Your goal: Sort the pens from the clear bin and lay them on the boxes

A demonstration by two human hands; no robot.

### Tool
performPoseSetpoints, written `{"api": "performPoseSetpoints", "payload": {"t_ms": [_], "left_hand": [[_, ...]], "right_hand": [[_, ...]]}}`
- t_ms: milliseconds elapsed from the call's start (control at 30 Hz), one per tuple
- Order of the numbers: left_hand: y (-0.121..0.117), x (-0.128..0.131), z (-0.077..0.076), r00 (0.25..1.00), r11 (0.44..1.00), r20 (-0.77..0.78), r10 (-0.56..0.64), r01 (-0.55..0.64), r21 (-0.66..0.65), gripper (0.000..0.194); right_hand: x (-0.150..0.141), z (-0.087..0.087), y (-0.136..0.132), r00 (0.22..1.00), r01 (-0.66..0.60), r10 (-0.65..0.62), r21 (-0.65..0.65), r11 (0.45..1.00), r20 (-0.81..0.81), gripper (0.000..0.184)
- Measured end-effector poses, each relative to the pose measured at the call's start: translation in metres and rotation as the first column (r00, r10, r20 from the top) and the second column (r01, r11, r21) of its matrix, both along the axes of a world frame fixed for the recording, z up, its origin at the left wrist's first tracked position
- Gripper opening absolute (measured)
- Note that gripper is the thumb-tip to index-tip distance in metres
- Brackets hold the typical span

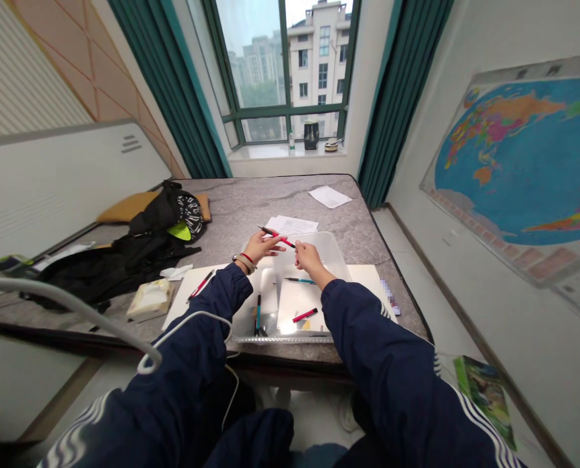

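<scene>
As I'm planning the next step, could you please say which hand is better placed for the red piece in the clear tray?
Probably the right hand: it is nearer the red piece. Both hands are at the red pen, though, so the left hand would have to hold it alone.

Room above near side of tray [283, 338], cable [75, 301] across left sleeve [187, 354]

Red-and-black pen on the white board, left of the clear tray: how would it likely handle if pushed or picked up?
The red-and-black pen may roll if nudged, being slim and lying on the flat white board, though any clip is too small to make out. Its straight body suggests stiffness, and its thinness suggests little weight when lifted.
</scene>
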State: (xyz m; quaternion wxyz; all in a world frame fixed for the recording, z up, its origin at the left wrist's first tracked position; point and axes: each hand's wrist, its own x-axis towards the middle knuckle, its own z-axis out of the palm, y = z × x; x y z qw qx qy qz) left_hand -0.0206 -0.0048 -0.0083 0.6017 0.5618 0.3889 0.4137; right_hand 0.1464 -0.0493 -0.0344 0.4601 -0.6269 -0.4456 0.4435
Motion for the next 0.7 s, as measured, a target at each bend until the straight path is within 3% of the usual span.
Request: {"api": "performPoseSetpoints", "payload": {"t_ms": [100, 433, 700], "left_hand": [[0.002, -0.001, -0.001, 1.0, 1.0, 0.01, -0.001, 0.001, -0.001, 0.053], [0.003, -0.003, -0.002, 0.999, 1.0, 0.05, -0.011, 0.01, 0.012, 0.052], [0.0, -0.001, 0.001, 0.999, 0.999, 0.039, 0.0, -0.002, 0.034, 0.051]], "right_hand": [[0.0, 0.0, 0.001, 1.0, -0.009, 0.009, -0.013, 1.0, -0.021, 0.042], [-0.002, 0.015, -0.005, 0.992, -0.057, 0.064, 0.064, 0.996, -0.11, 0.03], [-0.003, 0.018, -0.008, 0.971, -0.088, 0.083, -0.013, 0.996, -0.226, 0.04]]}}
